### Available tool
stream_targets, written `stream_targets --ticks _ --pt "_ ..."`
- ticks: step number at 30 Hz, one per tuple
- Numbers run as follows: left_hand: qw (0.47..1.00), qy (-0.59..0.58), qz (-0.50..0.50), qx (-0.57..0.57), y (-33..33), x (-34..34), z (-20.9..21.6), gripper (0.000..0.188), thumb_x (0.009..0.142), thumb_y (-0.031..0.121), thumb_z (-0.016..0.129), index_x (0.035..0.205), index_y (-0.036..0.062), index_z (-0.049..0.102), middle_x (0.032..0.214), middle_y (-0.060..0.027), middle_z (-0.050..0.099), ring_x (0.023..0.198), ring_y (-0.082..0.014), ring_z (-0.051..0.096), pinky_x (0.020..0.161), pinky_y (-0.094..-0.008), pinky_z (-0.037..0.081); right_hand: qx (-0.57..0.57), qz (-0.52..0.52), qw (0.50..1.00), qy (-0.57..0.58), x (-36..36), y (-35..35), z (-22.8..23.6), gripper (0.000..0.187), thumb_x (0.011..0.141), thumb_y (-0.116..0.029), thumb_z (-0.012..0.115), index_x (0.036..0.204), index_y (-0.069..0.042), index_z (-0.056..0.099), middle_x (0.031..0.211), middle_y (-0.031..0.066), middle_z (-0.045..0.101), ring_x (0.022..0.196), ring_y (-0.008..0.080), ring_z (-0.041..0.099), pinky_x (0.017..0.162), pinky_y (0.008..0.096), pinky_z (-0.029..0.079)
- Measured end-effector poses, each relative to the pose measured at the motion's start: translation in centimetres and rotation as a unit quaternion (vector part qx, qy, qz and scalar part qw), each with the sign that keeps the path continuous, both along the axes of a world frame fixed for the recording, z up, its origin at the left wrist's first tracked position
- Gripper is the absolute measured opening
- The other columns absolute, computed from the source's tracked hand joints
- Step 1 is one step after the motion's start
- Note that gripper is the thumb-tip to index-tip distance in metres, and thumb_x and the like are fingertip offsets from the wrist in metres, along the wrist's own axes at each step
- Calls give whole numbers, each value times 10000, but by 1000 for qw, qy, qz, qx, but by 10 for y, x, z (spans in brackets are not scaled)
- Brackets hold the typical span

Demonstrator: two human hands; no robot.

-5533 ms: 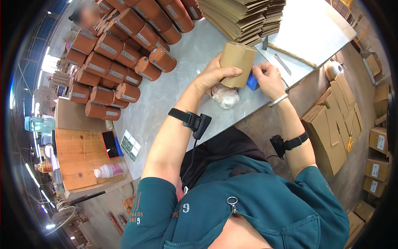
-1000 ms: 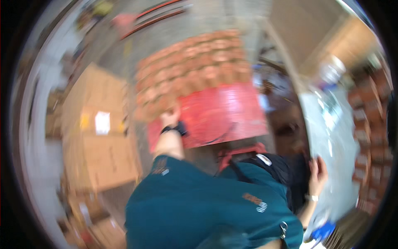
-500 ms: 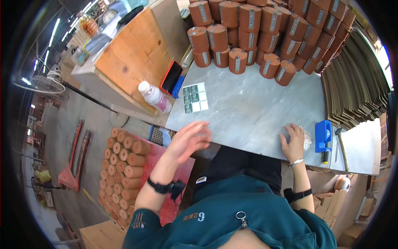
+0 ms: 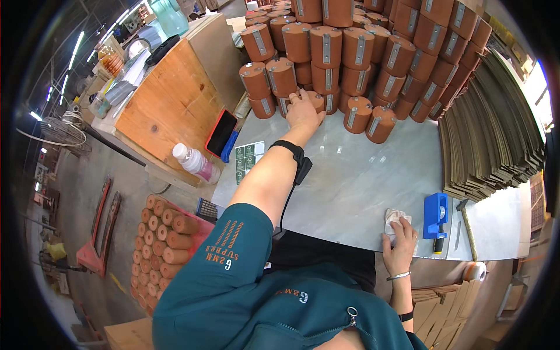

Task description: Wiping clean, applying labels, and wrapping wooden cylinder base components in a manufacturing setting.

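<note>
My left hand point(image 4: 303, 114) reaches over the metal table to the front of the stacked brown cylinders. Its fingers and thumb curl round one brown cylinder point(image 4: 317, 100), whose lower part is hidden behind the hand. Each cylinder that faces me bears a riveted grey metal strip. Two more cylinders point(image 4: 381, 126) stand to the right of that hand, in front of the stack. By the table's near edge, my right hand point(image 4: 400, 242) has its fingers bent over a crumpled white cloth point(image 4: 394, 217). A sheet of green and white stickers point(image 4: 245, 162) lies beside my left forearm.
A blue tape dispenser point(image 4: 434, 216) and a hammer point(image 4: 468, 230) lie on the right. Behind them rises a tall stack of brown sheets point(image 4: 490, 134). A bottle point(image 4: 197, 163) and a phone point(image 4: 221, 134) are at the left. Plain cylinders point(image 4: 181, 233) are piled at lower left.
My left hand has moved forward from the near table edge to the front cylinder and taken hold of it. My right hand stays by the cloth, which now shows beyond its fingers.
</note>
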State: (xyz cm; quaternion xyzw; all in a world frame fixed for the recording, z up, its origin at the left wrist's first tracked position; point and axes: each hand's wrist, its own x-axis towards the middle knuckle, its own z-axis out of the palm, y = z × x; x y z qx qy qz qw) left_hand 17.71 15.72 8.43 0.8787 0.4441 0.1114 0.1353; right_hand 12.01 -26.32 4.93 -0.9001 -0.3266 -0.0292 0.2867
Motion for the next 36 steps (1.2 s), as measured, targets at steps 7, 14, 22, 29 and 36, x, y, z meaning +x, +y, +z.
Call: stream_targets --ticks 7,14,22,29,36 --pt "981 -121 -147 46 -22 -57 -5 888 652 374 848 1416 127 468 1240 -190 500 1098 -352 600 874 -433 535 16 18 999 -21 16 0 -6 294 761 -98 737 1046 -48 681 1275 186 568 1147 414 498 1004 456 406" --pt "971 -136 -194 -37 -22 -73 -3 849 613 342 855 1366 144 516 1121 -175 519 1051 -361 577 900 -423 505 24 28 997 -68 19 8 -17 195 758 -98 734 934 -70 653 1161 147 596 1057 385 514 925 449 425" --pt "897 -131 -394 -153 -122 -157 -11 947 593 277 895 1411 83 459 1134 -198 517 1088 -376 552 952 -418 472 15 7 999 -39 40 11 -33 187 814 -77 680 986 -20 635 1042 166 637 965 376 591 835 419 479" --pt "851 -359 -293 -246 -165 -165 -68 991 578 250 930 1391 2 422 1156 -196 615 1072 -380 618 942 -417 496 266 190 940 -92 14 129 51 236 806 -21 684 1041 -39 667 1005 139 666 909 329 609 815 381 493" --pt "826 -407 -267 -285 -169 -165 -74 758 605 194 893 1257 42 537 1139 -163 658 1042 -319 662 877 -384 533 155 340 926 -46 -21 121 48 188 765 40 652 924 -46 700 897 100 611 879 322 554 785 409 489"
